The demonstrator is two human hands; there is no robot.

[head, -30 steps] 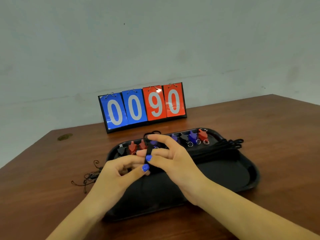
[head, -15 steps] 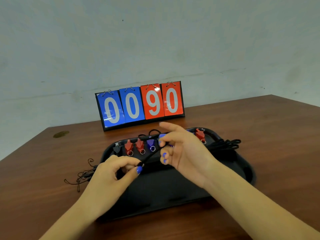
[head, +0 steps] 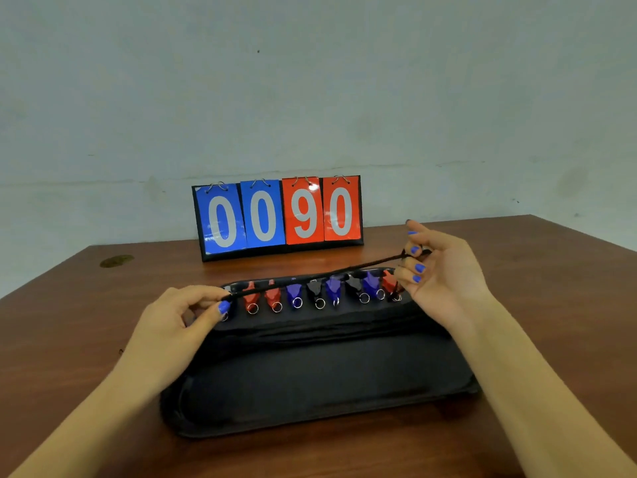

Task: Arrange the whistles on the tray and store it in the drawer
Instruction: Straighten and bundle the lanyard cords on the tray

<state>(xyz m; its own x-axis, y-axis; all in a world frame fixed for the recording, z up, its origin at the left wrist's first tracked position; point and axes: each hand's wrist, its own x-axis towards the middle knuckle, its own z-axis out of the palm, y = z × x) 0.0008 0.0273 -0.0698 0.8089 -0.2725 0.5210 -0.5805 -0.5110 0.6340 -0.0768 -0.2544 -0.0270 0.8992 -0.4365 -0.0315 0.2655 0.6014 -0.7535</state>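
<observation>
A black tray [head: 310, 391] lies on the brown table in front of me. Along its far edge runs a row of several red, blue and black whistles [head: 296, 294], each with a small metal ring. A black cord [head: 327, 276] is stretched taut above that row. My left hand [head: 179, 319] pinches one end of the cord at the tray's far left corner. My right hand [head: 437, 267] pinches the other end above the tray's far right corner, its other fingers spread. A band of black cords [head: 327, 326] lies across the tray just in front of the whistles.
A flip scoreboard [head: 277, 215] reading 0090 stands on the table [head: 534, 305] behind the tray, close to the grey wall. A dull round mark [head: 116, 260] shows on the table at the far left.
My hands have drawn apart, left hand to the left and right hand up and to the right, pulling the black cord out straight over the whistles. The view has moved closer to the tray.
</observation>
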